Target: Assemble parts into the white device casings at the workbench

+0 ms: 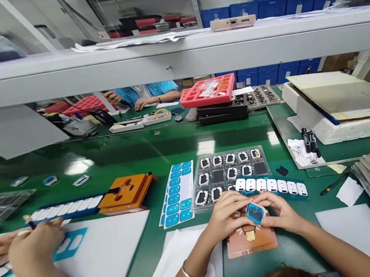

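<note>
My left hand [228,215] and my right hand [282,213] meet over the green bench and together pinch a small squarish part with a blue film on its face [255,213]. The part is held just above a copper-coloured jig plate [255,244] that lies on the bench under my hands. A thin bracelet sits on my left wrist. Right behind my fingers lies a blue strip carrying a row of white labels [273,186], and behind that a clear tray [264,155] with several small black-and-white parts.
A sheet of blue stickers [178,194] and an orange fixture [127,193] lie to the left. A co-worker's hands [33,245] work at the bottom left; another person's arms [145,100] rest across the bench. Red tray [209,90], markers [309,141], white foam box [345,124], grey shelf overhead [183,66].
</note>
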Motion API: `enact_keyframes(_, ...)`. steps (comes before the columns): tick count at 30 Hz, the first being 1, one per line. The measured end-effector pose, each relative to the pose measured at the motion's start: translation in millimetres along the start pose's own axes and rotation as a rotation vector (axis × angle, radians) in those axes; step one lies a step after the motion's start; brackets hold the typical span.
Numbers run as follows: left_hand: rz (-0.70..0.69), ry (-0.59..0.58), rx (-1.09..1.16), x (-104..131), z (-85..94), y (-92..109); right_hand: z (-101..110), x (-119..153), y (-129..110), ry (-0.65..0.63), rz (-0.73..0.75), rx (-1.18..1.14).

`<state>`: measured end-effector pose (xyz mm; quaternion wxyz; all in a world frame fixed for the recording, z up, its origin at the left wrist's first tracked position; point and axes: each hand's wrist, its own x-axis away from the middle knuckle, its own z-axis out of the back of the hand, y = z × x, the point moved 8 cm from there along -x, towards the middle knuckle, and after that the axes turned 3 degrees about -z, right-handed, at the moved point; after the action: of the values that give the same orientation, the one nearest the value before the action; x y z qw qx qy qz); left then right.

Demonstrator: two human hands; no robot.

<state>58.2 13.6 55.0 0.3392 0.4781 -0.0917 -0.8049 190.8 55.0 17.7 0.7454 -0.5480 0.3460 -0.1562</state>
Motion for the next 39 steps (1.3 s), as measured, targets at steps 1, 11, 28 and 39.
enact_keyframes(1,-0.008,0.024,0.024,-1,1.6,1,1,0,1,-0.003,-0.005,-0.011)
enact_keyframes(11,0.077,0.099,0.267,-1,8.6,-4,1,-5,6,0.004,0.026,0.163)
enact_keyframes(28,0.364,0.249,0.773,16,17.4,-35,151,-1,74,0.4,-0.437,1.259)
enact_keyframes(39,0.446,0.389,1.157,20,17.6,-44,145,-9,87,0.281,-0.579,1.39)
